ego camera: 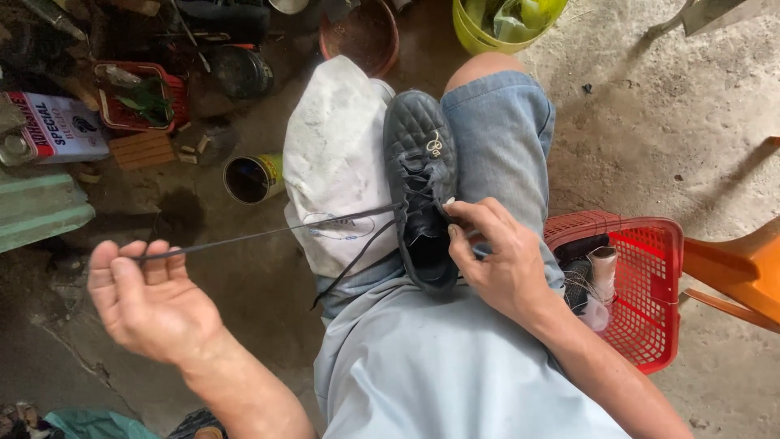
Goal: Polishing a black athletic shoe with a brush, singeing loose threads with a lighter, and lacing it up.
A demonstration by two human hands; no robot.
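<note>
A black quilted shoe lies toe-away between my knees, resting against a white cloth draped over my left thigh. My left hand is out to the left, pinching the end of a dark shoelace that runs taut from the shoe's eyelets. A second lace end hangs loose below it. My right hand rests on the shoe's opening, fingers pressing on the tongue and laces.
A red plastic basket with thread spools sits at my right. An orange stool is beyond it. An open tin can, a red crate, an adhesive tin, a brown bowl and a green bucket stand on the concrete floor.
</note>
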